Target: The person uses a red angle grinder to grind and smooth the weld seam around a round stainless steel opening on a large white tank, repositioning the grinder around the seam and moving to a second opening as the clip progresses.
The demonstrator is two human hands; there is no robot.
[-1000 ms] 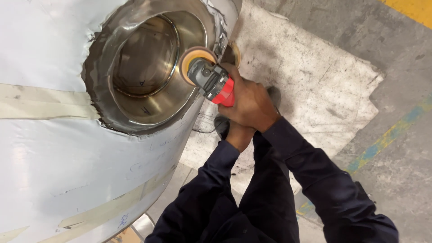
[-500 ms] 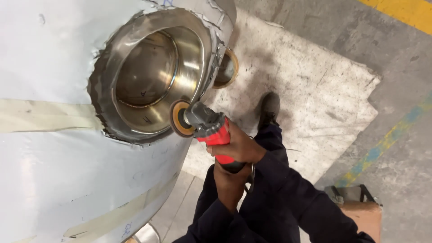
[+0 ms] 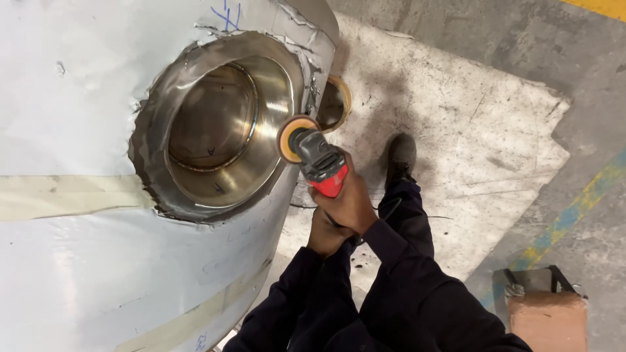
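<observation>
Hands, 2: right hand (image 3: 349,205) and left hand (image 3: 324,233) grip 1 grinder (image 3: 319,160); 1 tank (image 3: 98,130).

1. the tank (image 3: 78,85) is seen wrapped in matt white protective film, torn to a ragged edge around the opening.
2. the collar (image 3: 215,130) is shown as bare steel, brushed on the rim, glossy and mirror-like inside.
3. strips of matt beige paper tape (image 3: 65,195) are laid across the film.
4. the grinder (image 3: 323,163) is cased in glossy red and dull grey plastic; its disc (image 3: 290,137) looks orange and gritty.
5. the sleeves (image 3: 391,274) are made of dark matt cloth.
6. the floor (image 3: 587,85) is rough grey concrete, covered by a scuffed, dusty sheet (image 3: 469,130).
</observation>
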